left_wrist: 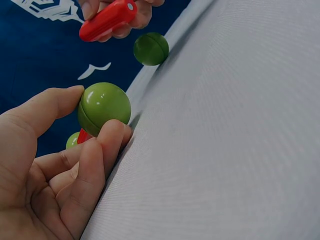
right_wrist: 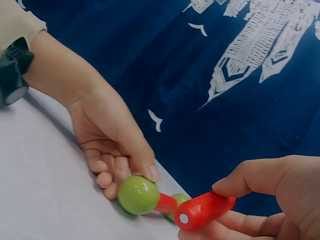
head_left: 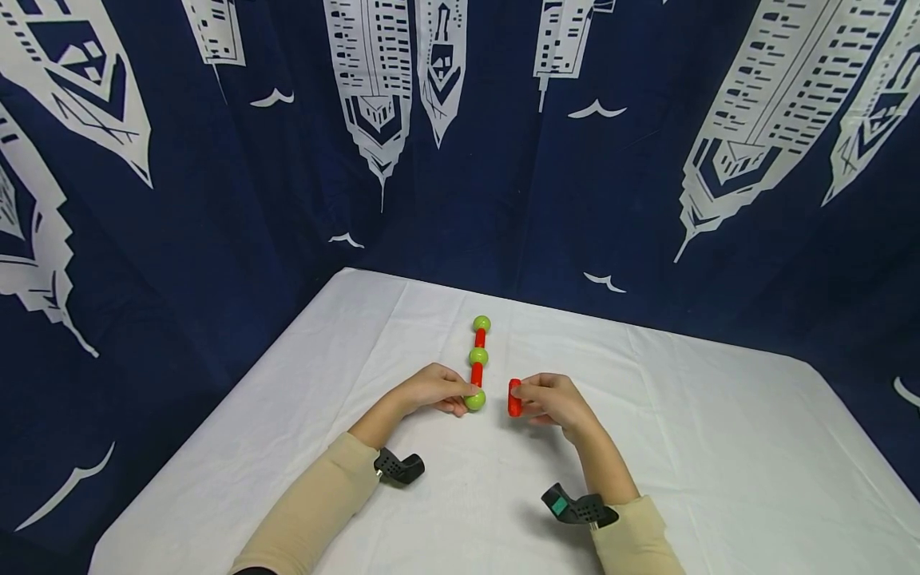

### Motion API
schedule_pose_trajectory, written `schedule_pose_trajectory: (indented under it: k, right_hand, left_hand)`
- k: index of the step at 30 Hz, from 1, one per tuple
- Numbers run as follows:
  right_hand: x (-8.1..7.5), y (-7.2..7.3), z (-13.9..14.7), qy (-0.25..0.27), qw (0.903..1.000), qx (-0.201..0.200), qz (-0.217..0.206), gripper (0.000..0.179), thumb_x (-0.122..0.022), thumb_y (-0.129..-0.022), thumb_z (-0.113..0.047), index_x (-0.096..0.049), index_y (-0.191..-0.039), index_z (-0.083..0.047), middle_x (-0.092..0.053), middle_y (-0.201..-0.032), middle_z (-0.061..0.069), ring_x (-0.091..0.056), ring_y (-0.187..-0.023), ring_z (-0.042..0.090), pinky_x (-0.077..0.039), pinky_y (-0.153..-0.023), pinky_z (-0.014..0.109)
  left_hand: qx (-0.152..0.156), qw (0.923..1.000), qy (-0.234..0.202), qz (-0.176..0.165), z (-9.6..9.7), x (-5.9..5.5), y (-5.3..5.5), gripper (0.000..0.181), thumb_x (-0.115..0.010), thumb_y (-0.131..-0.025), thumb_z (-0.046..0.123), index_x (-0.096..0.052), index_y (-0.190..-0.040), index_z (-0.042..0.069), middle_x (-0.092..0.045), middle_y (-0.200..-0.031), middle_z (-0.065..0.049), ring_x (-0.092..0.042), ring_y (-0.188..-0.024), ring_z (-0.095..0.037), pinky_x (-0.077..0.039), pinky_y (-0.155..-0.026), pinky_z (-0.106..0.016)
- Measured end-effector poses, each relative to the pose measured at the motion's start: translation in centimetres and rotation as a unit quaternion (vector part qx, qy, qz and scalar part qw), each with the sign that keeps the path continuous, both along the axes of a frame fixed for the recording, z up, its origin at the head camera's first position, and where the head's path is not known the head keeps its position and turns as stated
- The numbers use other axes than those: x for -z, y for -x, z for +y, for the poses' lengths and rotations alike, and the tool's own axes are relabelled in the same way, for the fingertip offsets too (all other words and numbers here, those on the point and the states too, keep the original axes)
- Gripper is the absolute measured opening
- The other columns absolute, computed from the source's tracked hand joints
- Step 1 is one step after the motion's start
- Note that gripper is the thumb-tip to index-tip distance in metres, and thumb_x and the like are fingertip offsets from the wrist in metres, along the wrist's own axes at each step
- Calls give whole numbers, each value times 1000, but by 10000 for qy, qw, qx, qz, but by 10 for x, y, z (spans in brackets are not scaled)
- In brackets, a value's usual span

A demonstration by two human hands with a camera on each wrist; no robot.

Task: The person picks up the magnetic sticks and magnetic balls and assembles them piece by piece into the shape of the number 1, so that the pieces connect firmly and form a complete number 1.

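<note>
A row of three green balls [head_left: 477, 357] joined by two short red rods [head_left: 477, 374] lies on the white cloth, running away from me. My left hand [head_left: 435, 389] pinches the nearest ball [left_wrist: 104, 106] of that row between thumb and fingers. To its right, my right hand [head_left: 557, 402] holds a separate red rod [head_left: 514, 398] between thumb and fingers, apart from the row. A pale round disc [right_wrist: 184, 218] shows in this rod's end. In the left wrist view another green ball [left_wrist: 151, 49] rests on the cloth beyond the held ball.
The table [head_left: 683, 447] is covered with a white cloth. Behind it and at its sides hangs a dark blue curtain [head_left: 489, 224] printed with white buildings and birds. A black camera [head_left: 399, 467] sits on the left wrist, another [head_left: 579, 506] on the right.
</note>
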State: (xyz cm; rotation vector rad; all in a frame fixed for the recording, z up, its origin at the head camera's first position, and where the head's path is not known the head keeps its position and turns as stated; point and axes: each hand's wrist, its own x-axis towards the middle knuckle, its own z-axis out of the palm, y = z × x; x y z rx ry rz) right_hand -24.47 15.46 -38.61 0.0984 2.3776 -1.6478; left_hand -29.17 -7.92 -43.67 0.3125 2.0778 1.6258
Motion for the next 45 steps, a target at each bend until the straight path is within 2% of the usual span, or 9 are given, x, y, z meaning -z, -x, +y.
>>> schedule_pose_trajectory:
  k: [6,14,23,30,37,45]
  right_hand:
    - [8,-2,-11,63,9998,-178,-40,29,-68,-84,-17,-63,-103,4,-69,-85,5,-68,-75,18,-58,-70,34]
    - [16,-6,-24,188,9983,-543,-117,24,-68,-83,-15,-64,-99,3,-68,-77,4,-66,-68,15,-58,-63,30]
    - [21,-8,-32,289,9961,-720,-430,21,-71,-85,-16,-65,-95,1,-69,-73,6,-66,-64,15,-57,-58,27]
    - [28,-11,-35,689,9902,-983,-714,21,-69,-84,-16,-66,-96,2,-67,-71,4,-65,-62,11,-57,-58,25]
    - [36,-10,-34,1026,9865,-1074,-695,23,-68,-85,-15,-66,-98,4,-69,-72,5,-66,-63,11,-56,-58,23]
    - [39,-9,-35,1057,9871,-1057,-573,26,-69,-88,-18,-65,-101,5,-70,-75,6,-68,-64,12,-56,-56,22]
  left_hand:
    - [13,10000,1,41,0,1,0,29,-73,-89,28,-72,-93,-1,-69,-68,-6,-65,-62,-8,-52,-57,-16]
    - [37,9999,-13,103,0,0,-1,30,-73,-88,30,-73,-93,0,-69,-69,-5,-65,-63,-9,-52,-58,-17]
    - [28,9999,-91,90,0,-1,1,29,-73,-88,29,-74,-90,0,-68,-67,-4,-64,-61,-8,-52,-57,-16]
    - [41,9999,-107,87,-1,0,0,28,-73,-88,28,-73,-89,0,-68,-67,-4,-64,-61,-8,-52,-56,-17]
    - [63,9998,-167,70,0,0,-1,28,-72,-89,26,-73,-90,-2,-67,-66,-4,-63,-60,-8,-51,-55,-16]
    - [36,9998,-147,135,0,2,-1,27,-73,-89,25,-73,-90,-2,-67,-67,-4,-62,-60,-9,-52,-56,-16]
